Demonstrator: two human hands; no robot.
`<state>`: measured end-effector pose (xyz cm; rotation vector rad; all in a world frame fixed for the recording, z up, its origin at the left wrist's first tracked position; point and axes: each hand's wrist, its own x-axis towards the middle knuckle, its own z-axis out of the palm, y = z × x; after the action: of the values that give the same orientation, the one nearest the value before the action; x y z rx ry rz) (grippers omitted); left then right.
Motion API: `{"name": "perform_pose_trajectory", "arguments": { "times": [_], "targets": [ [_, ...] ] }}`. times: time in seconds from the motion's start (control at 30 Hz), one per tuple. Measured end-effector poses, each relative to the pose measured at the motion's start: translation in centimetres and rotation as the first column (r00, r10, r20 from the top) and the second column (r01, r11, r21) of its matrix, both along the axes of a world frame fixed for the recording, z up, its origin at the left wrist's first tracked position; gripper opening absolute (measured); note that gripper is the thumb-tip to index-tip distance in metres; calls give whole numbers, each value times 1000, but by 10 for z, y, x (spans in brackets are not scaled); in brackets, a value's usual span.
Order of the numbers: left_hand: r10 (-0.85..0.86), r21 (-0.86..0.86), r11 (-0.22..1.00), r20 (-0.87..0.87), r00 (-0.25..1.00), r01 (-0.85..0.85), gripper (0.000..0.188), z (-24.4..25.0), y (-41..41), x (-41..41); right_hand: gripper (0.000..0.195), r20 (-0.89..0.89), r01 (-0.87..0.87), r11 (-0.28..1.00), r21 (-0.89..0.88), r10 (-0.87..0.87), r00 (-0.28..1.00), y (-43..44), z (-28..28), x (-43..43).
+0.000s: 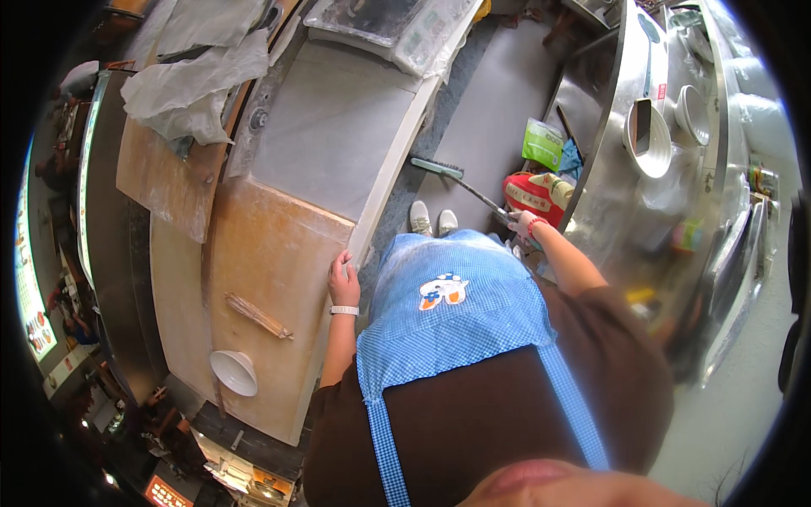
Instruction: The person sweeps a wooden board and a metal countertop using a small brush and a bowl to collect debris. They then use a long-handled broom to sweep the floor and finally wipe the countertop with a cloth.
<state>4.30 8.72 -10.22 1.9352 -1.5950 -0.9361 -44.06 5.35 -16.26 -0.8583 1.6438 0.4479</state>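
Observation:
My right hand (524, 225) grips the handle of a long-handled floor brush (437, 167). The brush's pale green head lies on the grey floor near the foot of the counter, its dark bristles facing away from me. At the counter's front edge my left hand (344, 282) rests on the wooden board (279, 253), fingers slightly bent and holding nothing. Farther in on that board lies a bundle of thin wooden sticks (258, 315). A white bowl (234, 372) sits tilted in view near the board's end.
A red sack (535, 198) and a green packet (543, 144) are on the floor beside the steel counter (599, 127). A phone (642, 125) rests on a white bowl (652, 155). Crumpled pale cloth (190, 95) and a plastic-covered container (386, 32) occupy the left counter.

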Motion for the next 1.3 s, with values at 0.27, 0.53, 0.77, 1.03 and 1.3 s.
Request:
{"name": "perform_pose_trajectory", "arguments": {
  "times": [0.27,0.53,0.77,1.03,1.3],
  "targets": [
    [-233,-183,946,192,953,268,36,-13,-68,-27,55,312,636,769,63,-620,720,40,5,-3],
    [-272,-375,787,500,822,489,39,15,-259,-98,12,498,895,326,305,-855,142,36,25,-16],
    [-34,-271,960,115,993,64,43,-17,-431,-117,9,465,934,207,292,-884,51,12,41,-27],
    [462,198,874,-620,634,-443,38,-58,-538,-141,10,436,954,225,198,-892,120,-45,58,-36],
    [486,217,854,-654,579,-472,24,-23,-495,-154,7,392,955,192,226,-915,91,-116,44,-53]
  ]
}}
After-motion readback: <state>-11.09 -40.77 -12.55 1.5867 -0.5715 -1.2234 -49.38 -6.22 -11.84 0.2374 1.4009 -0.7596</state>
